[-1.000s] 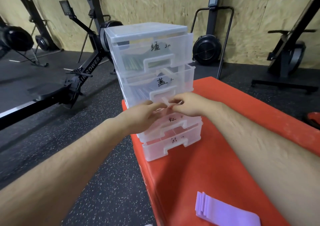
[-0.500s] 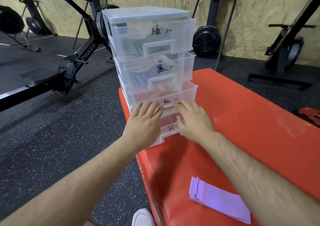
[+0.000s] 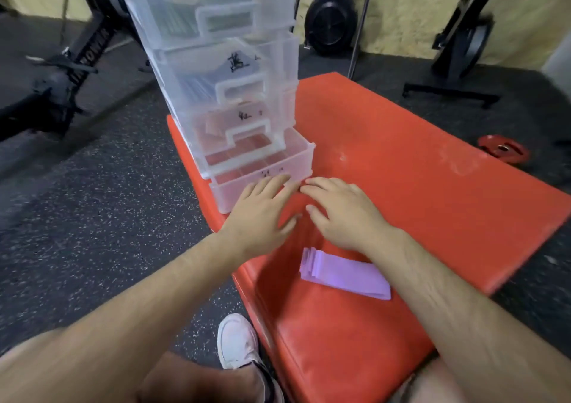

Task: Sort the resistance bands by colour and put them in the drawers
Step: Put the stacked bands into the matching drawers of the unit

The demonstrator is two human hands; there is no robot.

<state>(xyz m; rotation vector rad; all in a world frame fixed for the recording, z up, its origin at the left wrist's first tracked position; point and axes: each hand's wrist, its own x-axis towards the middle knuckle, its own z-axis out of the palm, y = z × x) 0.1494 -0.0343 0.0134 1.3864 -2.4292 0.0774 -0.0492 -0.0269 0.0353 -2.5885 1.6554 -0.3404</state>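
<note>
The bottom drawer (image 3: 296, 161) of the drawer tower (image 3: 216, 47) is drawn out, presumably to receive the purple bands (image 3: 343, 274), which are stacked on the red worktop (image 3: 401, 171) by the right forearm (image 3: 438, 297). The left grip (image 3: 262, 214) and right grip (image 3: 340, 214) are held open, fingers spread at the drawer's front, nothing grasped

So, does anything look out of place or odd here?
Two things: only the bottom drawer stands pulled out, and the purple bands lie on the red mat, outside any drawer. Nothing looks spilled or damaged.
</note>
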